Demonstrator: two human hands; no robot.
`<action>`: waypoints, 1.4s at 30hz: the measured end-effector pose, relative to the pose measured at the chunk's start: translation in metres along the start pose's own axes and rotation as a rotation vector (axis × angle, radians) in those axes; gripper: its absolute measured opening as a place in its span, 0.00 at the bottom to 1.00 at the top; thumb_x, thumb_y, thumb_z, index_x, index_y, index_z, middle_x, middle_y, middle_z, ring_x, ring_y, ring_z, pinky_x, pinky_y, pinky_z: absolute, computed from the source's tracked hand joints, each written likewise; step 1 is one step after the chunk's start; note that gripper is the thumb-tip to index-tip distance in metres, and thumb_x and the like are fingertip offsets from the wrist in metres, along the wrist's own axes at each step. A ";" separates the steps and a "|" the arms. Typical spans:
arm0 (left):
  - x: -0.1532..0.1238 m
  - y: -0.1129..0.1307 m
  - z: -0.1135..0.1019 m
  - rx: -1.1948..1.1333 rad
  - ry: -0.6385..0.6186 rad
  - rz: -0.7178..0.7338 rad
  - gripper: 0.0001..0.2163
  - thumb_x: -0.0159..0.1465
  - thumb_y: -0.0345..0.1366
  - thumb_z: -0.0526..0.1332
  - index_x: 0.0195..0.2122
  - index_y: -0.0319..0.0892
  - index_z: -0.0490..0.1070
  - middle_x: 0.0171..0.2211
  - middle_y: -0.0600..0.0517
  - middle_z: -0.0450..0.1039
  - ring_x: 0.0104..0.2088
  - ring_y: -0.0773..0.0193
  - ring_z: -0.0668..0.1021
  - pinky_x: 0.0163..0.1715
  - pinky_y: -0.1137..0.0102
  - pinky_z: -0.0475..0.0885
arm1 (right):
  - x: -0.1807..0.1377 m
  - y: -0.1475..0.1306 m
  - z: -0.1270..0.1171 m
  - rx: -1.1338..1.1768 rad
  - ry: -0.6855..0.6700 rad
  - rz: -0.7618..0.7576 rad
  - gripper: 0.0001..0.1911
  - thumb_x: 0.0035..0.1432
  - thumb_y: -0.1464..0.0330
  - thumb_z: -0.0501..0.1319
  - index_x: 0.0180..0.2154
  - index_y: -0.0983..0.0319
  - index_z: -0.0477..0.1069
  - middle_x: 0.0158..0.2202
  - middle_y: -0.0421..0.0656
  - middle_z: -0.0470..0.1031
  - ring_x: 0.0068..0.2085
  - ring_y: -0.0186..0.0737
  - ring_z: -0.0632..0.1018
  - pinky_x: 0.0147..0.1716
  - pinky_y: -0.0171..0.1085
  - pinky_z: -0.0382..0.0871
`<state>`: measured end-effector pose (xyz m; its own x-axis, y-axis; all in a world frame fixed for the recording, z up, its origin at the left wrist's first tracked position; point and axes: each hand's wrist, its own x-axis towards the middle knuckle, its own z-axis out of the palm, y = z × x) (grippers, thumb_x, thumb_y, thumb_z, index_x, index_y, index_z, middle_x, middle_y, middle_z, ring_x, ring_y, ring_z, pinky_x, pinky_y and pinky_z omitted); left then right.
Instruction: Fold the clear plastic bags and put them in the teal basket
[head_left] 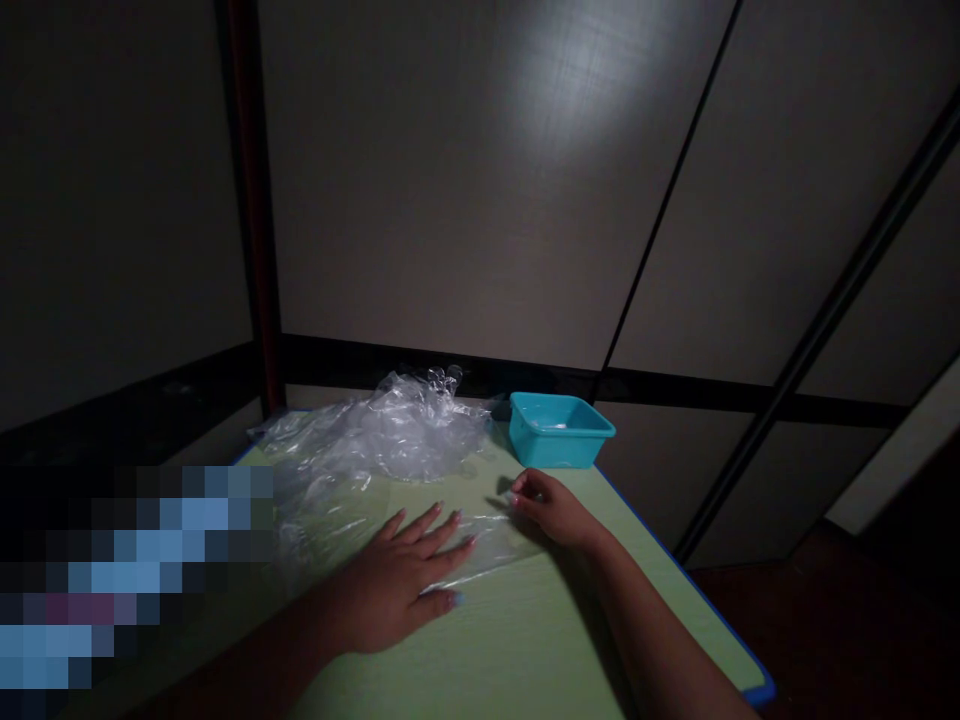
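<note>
A clear plastic bag (487, 545) lies flat on the green table, under and between my two hands. My left hand (397, 580) rests palm down on it, fingers spread. To its right, my right hand (551, 508) is pinched at the bag's right part, thumb and forefinger together. The fingertips appear to grip the thin plastic edge, though the film is hard to make out there. Beyond the left hand sits a crumpled heap of clear plastic bags (397, 430), reaching toward the table's far left corner.
A turquoise plastic basin (562, 445) stands at the far right corner of the table (480, 670), which has a blue edge. Grey cabinet panels (465, 200) rise right behind the table. A pixelated patch (135, 570) covers the lower left.
</note>
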<state>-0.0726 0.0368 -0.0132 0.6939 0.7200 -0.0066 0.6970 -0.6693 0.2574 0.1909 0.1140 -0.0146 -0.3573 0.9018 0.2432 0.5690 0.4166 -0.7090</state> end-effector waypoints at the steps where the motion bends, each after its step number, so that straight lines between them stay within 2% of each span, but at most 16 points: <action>1: 0.000 0.000 -0.001 -0.003 -0.002 -0.003 0.24 0.65 0.54 0.39 0.62 0.61 0.40 0.64 0.56 0.35 0.63 0.50 0.42 0.56 0.45 0.43 | 0.001 -0.001 0.000 0.020 0.012 -0.003 0.16 0.55 0.56 0.54 0.31 0.63 0.64 0.27 0.39 0.67 0.29 0.34 0.67 0.29 0.34 0.61; 9: -0.002 0.000 0.000 -0.013 0.006 -0.003 0.24 0.65 0.54 0.39 0.62 0.61 0.41 0.64 0.56 0.34 0.63 0.51 0.42 0.56 0.45 0.42 | 0.002 0.002 0.000 0.032 0.008 0.072 0.26 0.59 0.51 0.44 0.27 0.64 0.66 0.21 0.40 0.65 0.23 0.33 0.66 0.23 0.33 0.58; 17: -0.002 0.000 0.001 -0.018 0.019 0.001 0.23 0.65 0.54 0.40 0.61 0.62 0.41 0.64 0.57 0.35 0.63 0.51 0.41 0.56 0.45 0.42 | -0.001 0.000 0.003 -0.090 0.008 0.077 0.27 0.59 0.50 0.45 0.24 0.63 0.67 0.20 0.39 0.66 0.22 0.33 0.65 0.23 0.32 0.56; 27: -0.003 -0.001 0.002 -0.037 0.017 0.002 0.24 0.65 0.54 0.41 0.62 0.60 0.41 0.64 0.56 0.35 0.63 0.51 0.41 0.56 0.44 0.41 | 0.001 -0.014 0.022 -0.129 0.042 0.015 0.30 0.61 0.50 0.40 0.24 0.63 0.66 0.21 0.39 0.67 0.24 0.34 0.68 0.25 0.32 0.59; 32: -0.003 -0.002 0.002 -0.047 0.018 -0.002 0.24 0.65 0.54 0.41 0.62 0.60 0.42 0.64 0.55 0.35 0.63 0.50 0.40 0.56 0.44 0.41 | 0.005 -0.016 0.021 -0.147 0.128 -0.024 0.29 0.62 0.50 0.38 0.29 0.62 0.67 0.26 0.42 0.70 0.31 0.38 0.71 0.32 0.34 0.63; 36: -0.003 -0.001 0.001 -0.041 0.013 -0.008 0.24 0.65 0.55 0.40 0.62 0.60 0.42 0.64 0.55 0.35 0.63 0.50 0.41 0.56 0.44 0.42 | 0.005 -0.014 0.020 -0.184 0.159 -0.047 0.28 0.63 0.53 0.37 0.41 0.62 0.68 0.42 0.48 0.72 0.46 0.43 0.70 0.47 0.40 0.60; 39: -0.004 -0.001 0.001 -0.032 0.021 -0.013 0.24 0.65 0.55 0.40 0.62 0.61 0.42 0.64 0.55 0.34 0.63 0.51 0.41 0.56 0.45 0.42 | 0.002 -0.012 0.021 -0.226 0.101 -0.018 0.26 0.63 0.54 0.39 0.53 0.58 0.62 0.57 0.47 0.62 0.57 0.46 0.61 0.56 0.47 0.48; 42: -0.004 -0.001 0.001 -0.030 0.022 -0.022 0.24 0.65 0.55 0.40 0.62 0.60 0.43 0.64 0.54 0.34 0.63 0.51 0.40 0.56 0.45 0.41 | -0.002 -0.011 0.023 -0.291 -0.021 0.070 0.27 0.63 0.53 0.38 0.60 0.54 0.51 0.64 0.44 0.47 0.63 0.46 0.50 0.58 0.54 0.37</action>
<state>-0.0756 0.0345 -0.0148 0.6740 0.7387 0.0083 0.7062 -0.6475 0.2863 0.1686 0.1048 -0.0225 -0.3229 0.9282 0.1848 0.7800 0.3716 -0.5035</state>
